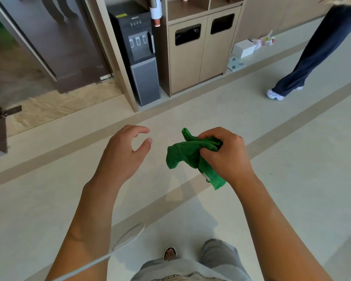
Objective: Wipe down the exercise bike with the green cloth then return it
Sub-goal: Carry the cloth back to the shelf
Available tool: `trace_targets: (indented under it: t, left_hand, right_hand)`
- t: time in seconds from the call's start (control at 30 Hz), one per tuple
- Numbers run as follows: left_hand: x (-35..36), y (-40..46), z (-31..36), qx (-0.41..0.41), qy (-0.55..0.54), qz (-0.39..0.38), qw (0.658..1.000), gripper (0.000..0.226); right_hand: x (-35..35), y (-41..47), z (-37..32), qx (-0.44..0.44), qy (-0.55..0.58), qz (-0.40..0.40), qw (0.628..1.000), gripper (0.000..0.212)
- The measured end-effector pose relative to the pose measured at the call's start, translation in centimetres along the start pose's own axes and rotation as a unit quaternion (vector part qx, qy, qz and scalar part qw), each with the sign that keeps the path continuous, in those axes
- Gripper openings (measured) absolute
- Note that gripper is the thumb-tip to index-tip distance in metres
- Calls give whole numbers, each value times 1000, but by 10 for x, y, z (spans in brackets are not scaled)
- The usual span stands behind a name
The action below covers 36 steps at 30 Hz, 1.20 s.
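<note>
A crumpled green cloth hangs in front of me at waist height, over a pale floor. My right hand grips it in a fist, with cloth sticking out above and below the fingers. My left hand hovers a short way left of the cloth, holding nothing, its fingers and thumb loosely curved and apart. No exercise bike is in view.
Ahead stand a black water dispenser and a wooden cabinet with two bin openings. A glass door lies at the left. Another person's legs cross the floor at the upper right. A white box sits by the wall.
</note>
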State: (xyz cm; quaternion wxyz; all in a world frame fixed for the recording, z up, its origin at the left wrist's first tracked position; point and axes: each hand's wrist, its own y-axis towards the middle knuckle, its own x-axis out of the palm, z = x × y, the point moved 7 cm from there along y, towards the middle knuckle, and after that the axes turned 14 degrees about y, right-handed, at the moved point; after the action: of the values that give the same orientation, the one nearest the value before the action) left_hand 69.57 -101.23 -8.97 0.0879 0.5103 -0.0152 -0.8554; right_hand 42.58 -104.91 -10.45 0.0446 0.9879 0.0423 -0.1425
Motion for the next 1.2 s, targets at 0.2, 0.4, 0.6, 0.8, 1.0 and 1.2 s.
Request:
trace_targets:
  t: [0.2,0.4,0.6,0.8,1.0,1.2]
  left_hand:
    - [19,56,-7,-24,1,7,1000,25]
    - [29,128,18,-50,7,34,998,24]
    - [37,193,53,-80,8,67,995,22]
    - [50,229,60,-101,17,71,992,21]
    - [55,267,48,-120,24,64,990,20]
    - [61,330,26,-113,28,57,992,21]
  right_hand:
    - [1,72,13,-19,-19,-32,999,30]
    - [-19,166,11,-66,-5,-60,996,29]
    - [-48,255,11,-90,11,-78,993,30]
    - [-50,311,32,-87,31,-112,989,30]
    - [-41,357,47,-69,63,-125,988,31]
    - [-20,415,56,-58,59,-114,990,31]
